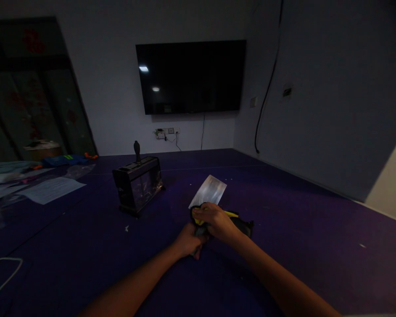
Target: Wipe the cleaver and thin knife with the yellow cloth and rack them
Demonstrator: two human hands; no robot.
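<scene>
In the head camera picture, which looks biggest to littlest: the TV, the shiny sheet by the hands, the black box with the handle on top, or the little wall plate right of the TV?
1. TV
2. Black box
3. Shiny sheet
4. Wall plate

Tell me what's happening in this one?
A person has both bare hands together low over a purple surface. The right hand grips a yellow-and-black item; the left hand is up against it from below, though its exact hold is hidden. A pale, shiny flat piece shows just beyond the hands. A black box-like frame stands apart to the left, with paper sheets farther left.
</scene>
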